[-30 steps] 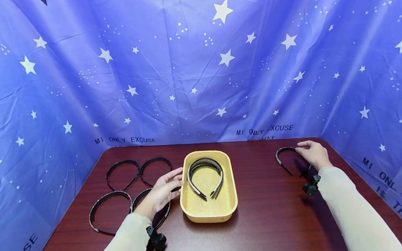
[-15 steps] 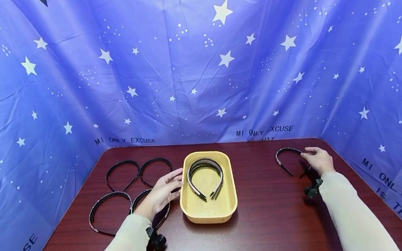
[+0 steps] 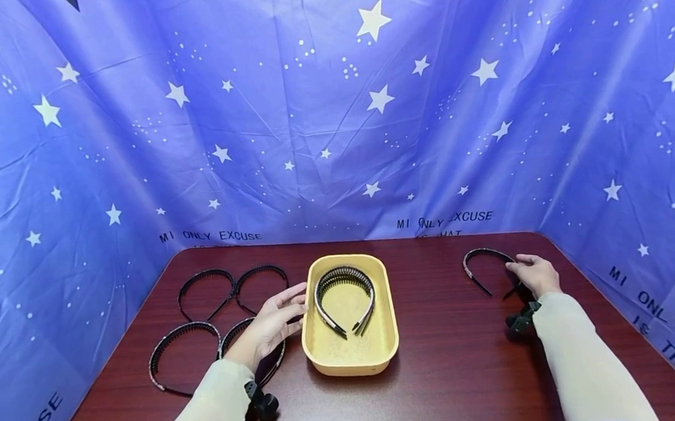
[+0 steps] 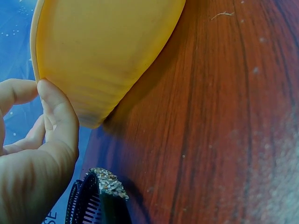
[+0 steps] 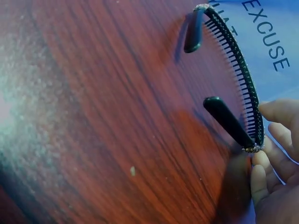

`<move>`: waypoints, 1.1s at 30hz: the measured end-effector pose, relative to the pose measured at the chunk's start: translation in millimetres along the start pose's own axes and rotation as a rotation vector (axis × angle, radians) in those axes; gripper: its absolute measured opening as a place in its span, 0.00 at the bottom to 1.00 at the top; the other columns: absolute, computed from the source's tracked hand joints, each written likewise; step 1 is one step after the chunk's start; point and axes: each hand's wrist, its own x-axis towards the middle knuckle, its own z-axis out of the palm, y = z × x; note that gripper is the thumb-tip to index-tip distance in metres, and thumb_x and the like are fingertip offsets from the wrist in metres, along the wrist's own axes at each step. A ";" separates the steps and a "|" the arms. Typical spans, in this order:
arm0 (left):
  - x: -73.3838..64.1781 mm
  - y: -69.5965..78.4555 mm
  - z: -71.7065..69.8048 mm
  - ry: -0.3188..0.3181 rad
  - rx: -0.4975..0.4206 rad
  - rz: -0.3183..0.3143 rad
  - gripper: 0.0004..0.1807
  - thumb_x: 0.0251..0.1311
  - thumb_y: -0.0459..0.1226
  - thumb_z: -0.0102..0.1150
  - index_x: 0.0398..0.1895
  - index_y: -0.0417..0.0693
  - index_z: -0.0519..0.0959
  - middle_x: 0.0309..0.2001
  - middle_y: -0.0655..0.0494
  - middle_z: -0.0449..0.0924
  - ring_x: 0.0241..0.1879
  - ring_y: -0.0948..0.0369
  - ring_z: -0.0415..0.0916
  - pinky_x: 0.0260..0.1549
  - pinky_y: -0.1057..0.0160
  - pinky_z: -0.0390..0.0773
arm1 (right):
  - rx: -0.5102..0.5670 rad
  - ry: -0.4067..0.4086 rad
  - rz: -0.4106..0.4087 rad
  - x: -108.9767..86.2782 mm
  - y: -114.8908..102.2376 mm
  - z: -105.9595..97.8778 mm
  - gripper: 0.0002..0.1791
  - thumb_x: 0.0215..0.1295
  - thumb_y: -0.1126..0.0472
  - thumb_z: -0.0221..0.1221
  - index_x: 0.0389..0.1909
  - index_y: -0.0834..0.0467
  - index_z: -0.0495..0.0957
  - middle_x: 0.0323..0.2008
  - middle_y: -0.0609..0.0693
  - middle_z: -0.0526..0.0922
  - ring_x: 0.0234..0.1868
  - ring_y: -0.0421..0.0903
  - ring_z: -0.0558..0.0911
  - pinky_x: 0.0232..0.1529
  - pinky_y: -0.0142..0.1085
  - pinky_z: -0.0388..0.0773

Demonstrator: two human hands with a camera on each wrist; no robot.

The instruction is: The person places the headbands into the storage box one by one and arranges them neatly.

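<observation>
A yellow plastic tub [image 3: 352, 364] stands in the middle of the table, holding a few nested headbands [image 3: 343, 276] with comb teeth. My left hand [image 3: 271, 321] pinches its left rim between thumb and forefinger; the left wrist view shows the thumb [image 4: 58, 109] against the outer wall. At the far right lies a single black toothed headband [image 3: 476, 252] with glittery trim. My right hand [image 3: 536, 275] holds its right side; in the right wrist view, the thumb [image 5: 280, 112] and other fingertips meet the headband [image 5: 243, 70] near its bend.
Several headbands [image 3: 182, 325] lie left of the tub, one partly hidden under my left forearm. The glossy red-brown table [image 3: 445, 374] ends at a blue star-printed curtain [image 3: 308, 140] behind and at both sides.
My right hand has shifted from the top of the right headband down to its right side. That headband has hardly moved. My left hand and the tub have stayed put.
</observation>
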 end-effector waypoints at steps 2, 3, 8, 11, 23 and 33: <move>-0.3 0.4 -0.1 0.002 -0.002 -0.005 0.34 0.64 0.24 0.53 0.75 0.39 0.61 0.59 0.42 0.74 0.49 0.57 0.78 0.45 0.61 0.80 | 0.007 -0.001 0.010 1.7 1.8 0.6 0.36 0.70 0.49 0.57 0.71 0.67 0.65 0.68 0.69 0.66 0.66 0.66 0.65 0.64 0.55 0.65; -0.1 0.6 -0.1 0.001 -0.005 -0.007 0.34 0.64 0.24 0.53 0.74 0.40 0.62 0.60 0.42 0.74 0.49 0.57 0.78 0.46 0.61 0.80 | 0.005 0.006 0.008 2.3 2.6 0.9 0.35 0.70 0.50 0.57 0.70 0.67 0.65 0.67 0.69 0.67 0.65 0.66 0.67 0.62 0.54 0.67; 0.8 1.4 -0.4 -0.011 -0.004 -0.002 0.34 0.64 0.25 0.54 0.75 0.39 0.61 0.62 0.39 0.72 0.49 0.57 0.78 0.47 0.60 0.80 | 0.019 0.050 0.011 3.1 3.5 2.0 0.31 0.69 0.54 0.57 0.68 0.67 0.69 0.63 0.69 0.72 0.59 0.64 0.71 0.51 0.47 0.73; 1.3 1.2 -0.5 -0.013 -0.004 -0.004 0.34 0.64 0.25 0.54 0.75 0.40 0.61 0.63 0.38 0.71 0.50 0.57 0.78 0.48 0.60 0.80 | 0.041 0.074 0.032 1.2 3.2 2.8 0.30 0.68 0.56 0.57 0.66 0.68 0.70 0.64 0.69 0.71 0.62 0.66 0.67 0.56 0.49 0.70; 0.6 0.7 -0.8 -0.022 0.004 0.001 0.34 0.64 0.25 0.54 0.75 0.39 0.60 0.66 0.34 0.68 0.52 0.55 0.77 0.50 0.57 0.80 | 0.024 0.004 0.051 -1.7 3.4 -5.2 0.27 0.70 0.56 0.56 0.64 0.68 0.72 0.65 0.71 0.68 0.52 0.60 0.72 0.35 0.34 0.71; 1.8 1.1 -0.6 -0.022 0.014 -0.008 0.34 0.65 0.25 0.54 0.75 0.40 0.60 0.64 0.38 0.71 0.50 0.57 0.78 0.49 0.59 0.80 | 0.056 -0.089 -0.007 -0.6 6.9 -13.7 0.25 0.70 0.52 0.58 0.57 0.68 0.79 0.39 0.59 0.85 0.33 0.40 0.76 0.30 0.33 0.73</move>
